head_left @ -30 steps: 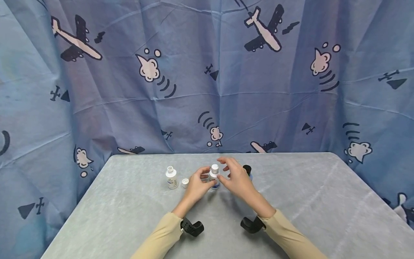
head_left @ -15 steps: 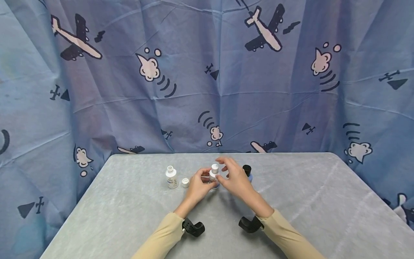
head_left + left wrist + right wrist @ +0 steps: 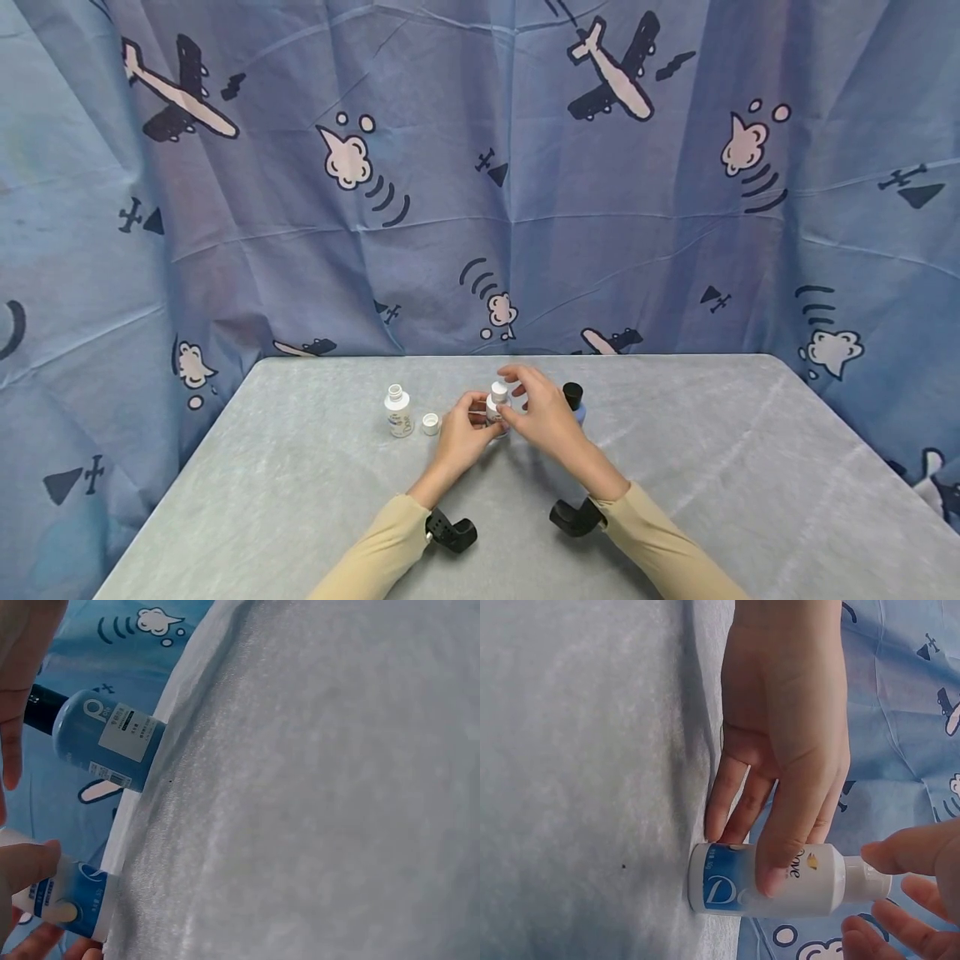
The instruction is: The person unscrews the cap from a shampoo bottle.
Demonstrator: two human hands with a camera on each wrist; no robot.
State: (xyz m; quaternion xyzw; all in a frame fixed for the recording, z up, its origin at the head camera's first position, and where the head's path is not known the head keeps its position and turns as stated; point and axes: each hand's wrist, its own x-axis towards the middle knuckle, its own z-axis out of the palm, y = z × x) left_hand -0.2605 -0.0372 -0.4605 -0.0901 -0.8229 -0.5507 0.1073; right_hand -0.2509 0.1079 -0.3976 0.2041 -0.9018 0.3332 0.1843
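Note:
A small white bottle with a blue label marked Dove (image 3: 817, 889) stands upright on the table, its white cap (image 3: 499, 390) on top. My left hand (image 3: 459, 433) grips its body, thumb on the near side and fingers behind, as the right wrist view shows. My right hand (image 3: 551, 417) is at the cap, thumb and fingers spread on either side of it. The thumb overlaps the cap in the right wrist view; whether it touches is unclear. Left of my left hand stand an uncapped white bottle (image 3: 398, 414) and its likely loose white cap (image 3: 430, 424).
A blue bottle with a black cap (image 3: 112, 739) stands behind my right hand, partly hidden in the head view. The table (image 3: 300, 500) has a pale grey cloth. Behind it hangs a blue curtain (image 3: 435, 167) with printed planes.
My left hand has drawn closer round the Dove bottle, its thumb coming across the front. My right hand has edged slightly left towards the cap. The other bottles have stayed put.

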